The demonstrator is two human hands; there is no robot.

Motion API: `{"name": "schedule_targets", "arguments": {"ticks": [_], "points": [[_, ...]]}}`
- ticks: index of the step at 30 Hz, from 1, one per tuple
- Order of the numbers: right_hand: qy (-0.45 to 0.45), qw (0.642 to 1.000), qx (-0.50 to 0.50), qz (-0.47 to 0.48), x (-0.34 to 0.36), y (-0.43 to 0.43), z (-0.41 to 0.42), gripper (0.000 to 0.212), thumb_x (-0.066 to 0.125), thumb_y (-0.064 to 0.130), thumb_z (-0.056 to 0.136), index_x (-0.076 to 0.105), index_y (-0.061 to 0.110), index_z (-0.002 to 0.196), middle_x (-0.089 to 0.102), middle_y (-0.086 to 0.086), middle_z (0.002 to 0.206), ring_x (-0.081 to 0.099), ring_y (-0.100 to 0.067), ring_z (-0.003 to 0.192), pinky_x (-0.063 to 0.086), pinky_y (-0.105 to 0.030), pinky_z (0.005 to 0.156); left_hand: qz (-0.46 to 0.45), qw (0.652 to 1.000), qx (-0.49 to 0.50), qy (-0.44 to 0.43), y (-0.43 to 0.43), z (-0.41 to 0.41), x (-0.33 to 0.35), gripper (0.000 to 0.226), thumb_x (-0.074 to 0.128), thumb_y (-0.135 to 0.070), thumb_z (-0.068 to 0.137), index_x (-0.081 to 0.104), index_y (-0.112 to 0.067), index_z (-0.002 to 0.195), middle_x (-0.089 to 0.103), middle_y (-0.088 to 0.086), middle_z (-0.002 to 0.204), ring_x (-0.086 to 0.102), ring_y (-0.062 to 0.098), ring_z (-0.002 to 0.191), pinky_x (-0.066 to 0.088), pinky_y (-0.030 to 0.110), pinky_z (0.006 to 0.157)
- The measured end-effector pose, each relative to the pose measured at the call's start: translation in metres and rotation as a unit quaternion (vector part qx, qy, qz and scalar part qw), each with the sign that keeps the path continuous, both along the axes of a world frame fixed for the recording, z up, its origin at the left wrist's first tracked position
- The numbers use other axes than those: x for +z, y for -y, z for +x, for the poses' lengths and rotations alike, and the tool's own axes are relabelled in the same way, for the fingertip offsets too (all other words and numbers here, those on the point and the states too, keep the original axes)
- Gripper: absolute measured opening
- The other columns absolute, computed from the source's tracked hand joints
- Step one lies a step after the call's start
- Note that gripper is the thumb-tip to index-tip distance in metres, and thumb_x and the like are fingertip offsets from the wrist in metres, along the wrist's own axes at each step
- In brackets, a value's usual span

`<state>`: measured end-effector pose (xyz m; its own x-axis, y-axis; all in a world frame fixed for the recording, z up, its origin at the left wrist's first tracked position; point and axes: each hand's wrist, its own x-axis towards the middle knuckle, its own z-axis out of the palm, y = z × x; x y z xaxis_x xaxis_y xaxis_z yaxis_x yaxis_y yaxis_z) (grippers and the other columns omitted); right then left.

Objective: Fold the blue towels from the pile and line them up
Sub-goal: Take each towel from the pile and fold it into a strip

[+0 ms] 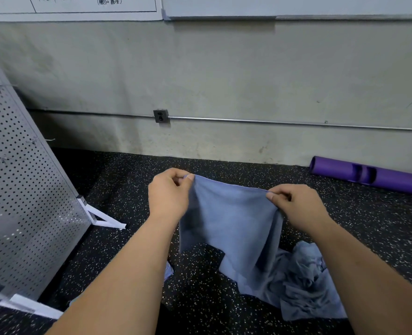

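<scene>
Towel (226, 221): blue, held up over the floor by its top edge, hanging between both hands, lower end near the pile.
Left hand (169, 193): pinches the top left corner.
Right hand (296, 204): pinches the top right corner.
Pile (304, 281): crumpled blue towels on the floor, under the right forearm.
Floor (200, 298): black, speckled.
Tube (369, 175): purple, lying by the wall, far right.
Panel (18, 189): perforated metal, leaning at left.
</scene>
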<state>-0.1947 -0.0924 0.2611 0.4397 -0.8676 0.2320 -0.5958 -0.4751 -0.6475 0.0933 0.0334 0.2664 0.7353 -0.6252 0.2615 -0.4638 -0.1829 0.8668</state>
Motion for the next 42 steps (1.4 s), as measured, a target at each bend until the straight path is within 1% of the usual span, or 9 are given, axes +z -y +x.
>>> {"name": "schedule_targets", "arguments": {"ticks": [2,9,13,17,24,31,36,39,42], "points": [[0.019,1.0,0.012,-0.002,0.002,-0.005,0.006,0.009,0.077,0.033,0.095,0.08,0.036,0.087,0.067,0.015,0.063,0.057,-0.003,0.059,0.041,-0.016,0.059,0.026,0.998,-0.056,0.009,0.001,-0.005,-0.002,0.003,0.08,-0.032,0.092,0.077,-0.031,0.092,0.069,-0.01,0.072,0.06,-0.001,0.062,0.046,0.018,0.063],[0.042,0.993,0.105,-0.013,0.013,-0.029,0.035,0.008,0.078,0.028,0.096,0.08,0.034,0.092,0.067,0.03,0.069,0.061,0.004,0.068,0.041,-0.009,0.063,0.072,0.962,-0.258,0.052,0.005,-0.039,-0.005,0.035,0.082,-0.028,0.092,0.073,-0.038,0.124,0.072,-0.007,0.076,0.063,0.003,0.065,0.052,0.023,0.067],[0.017,0.989,0.149,-0.007,0.011,-0.034,0.043,0.009,0.076,0.03,0.096,0.081,0.037,0.096,0.074,0.027,0.085,0.067,0.004,0.083,0.044,-0.009,0.071,0.075,0.945,-0.307,0.077,0.011,-0.049,-0.012,0.027,0.081,-0.032,0.092,0.077,-0.039,0.118,0.069,-0.007,0.075,0.061,0.006,0.069,0.053,0.029,0.07],[0.004,0.989,0.15,-0.015,0.007,-0.032,0.044,0.008,0.077,0.032,0.096,0.08,0.039,0.094,0.073,0.027,0.082,0.067,0.003,0.081,0.045,-0.009,0.07,0.097,0.946,-0.292,0.099,0.015,-0.047,-0.015,0.001,0.08,-0.036,0.093,0.08,-0.036,0.094,0.066,-0.01,0.072,0.059,0.008,0.067,0.053,0.031,0.068],[-0.039,0.994,0.098,0.02,0.0,-0.013,0.033,0.007,0.081,0.029,0.093,0.081,0.033,0.087,0.068,0.027,0.067,0.059,0.005,0.061,0.042,-0.008,0.06,0.082,0.972,-0.209,0.071,0.015,-0.038,-0.009,0.008,0.078,-0.031,0.094,0.08,-0.033,0.086,0.072,-0.014,0.074,0.065,0.005,0.07,0.056,0.028,0.07],[-0.063,0.998,0.02,-0.007,0.001,0.0,0.014,0.013,0.079,0.035,0.093,0.079,0.039,0.081,0.069,0.02,0.065,0.063,0.004,0.069,0.043,-0.018,0.059,0.065,0.997,-0.04,0.028,0.009,-0.015,-0.004,0.013,0.073,-0.035,0.096,0.078,-0.033,0.084,0.072,-0.017,0.077,0.07,0.008,0.078,0.057,0.03,0.076],[-0.024,0.999,0.03,-0.027,0.003,-0.006,0.014,0.012,0.077,0.032,0.095,0.078,0.035,0.083,0.067,0.018,0.063,0.061,-0.004,0.063,0.046,-0.021,0.063,0.111,0.987,-0.107,0.044,0.004,-0.019,-0.005,0.003,0.076,-0.036,0.094,0.076,-0.037,0.097,0.07,-0.014,0.074,0.068,0.008,0.079,0.055,0.028,0.076],[-0.005,0.998,0.055,-0.04,0.005,-0.012,0.022,0.01,0.077,0.03,0.096,0.078,0.032,0.086,0.066,0.025,0.068,0.06,-0.001,0.065,0.041,-0.011,0.061,0.1,0.979,-0.166,0.062,0.005,-0.029,-0.005,0.026,0.079,-0.033,0.093,0.074,-0.04,0.117,0.067,-0.014,0.067,0.064,-0.002,0.071,0.052,0.024,0.074],[-0.005,0.994,0.087,-0.061,0.007,-0.02,0.032,0.007,0.079,0.026,0.093,0.079,0.031,0.088,0.068,0.027,0.073,0.062,0.003,0.073,0.04,-0.006,0.066,0.087,0.968,-0.231,0.054,0.008,-0.041,-0.007,0.034,0.081,-0.027,0.092,0.074,-0.039,0.123,0.066,-0.015,0.067,0.062,0.001,0.064,0.053,0.025,0.073]]}}
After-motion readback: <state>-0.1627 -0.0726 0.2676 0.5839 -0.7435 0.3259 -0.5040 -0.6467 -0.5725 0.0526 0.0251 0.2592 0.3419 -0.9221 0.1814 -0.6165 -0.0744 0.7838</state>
